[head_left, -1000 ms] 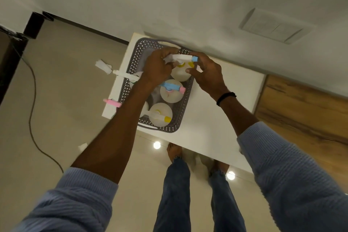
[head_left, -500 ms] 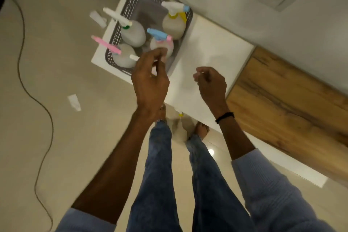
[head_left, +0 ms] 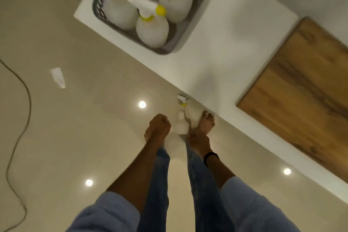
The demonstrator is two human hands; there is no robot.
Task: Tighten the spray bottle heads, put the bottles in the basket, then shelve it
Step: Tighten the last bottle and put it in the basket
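Observation:
A grey perforated basket (head_left: 173, 48) stands on the white table (head_left: 226, 47) at the top of the head view and holds several white spray bottles. One has a yellow nozzle (head_left: 152, 30), one a pink trigger (head_left: 118, 13) and one a blue and pink head (head_left: 175, 3). Another white spray bottle (head_left: 181, 125) stands on the floor between my bare feet, close to the table's edge. My left hand (head_left: 160, 124) is low, just left of that bottle, with curled fingers holding nothing. Just right of the bottle's base is my right hand (head_left: 197, 140); its fingers are hidden.
A wooden panel (head_left: 301, 90) adjoins the table on the right. A dark cable (head_left: 18, 137) snakes over the beige floor at the left. A white paper scrap (head_left: 58, 78) lies on the floor near the table's corner.
Both hands left the basket and dropped to floor level beside the bottle between my feet. The view tilted down, so the basket now sits at the top edge.

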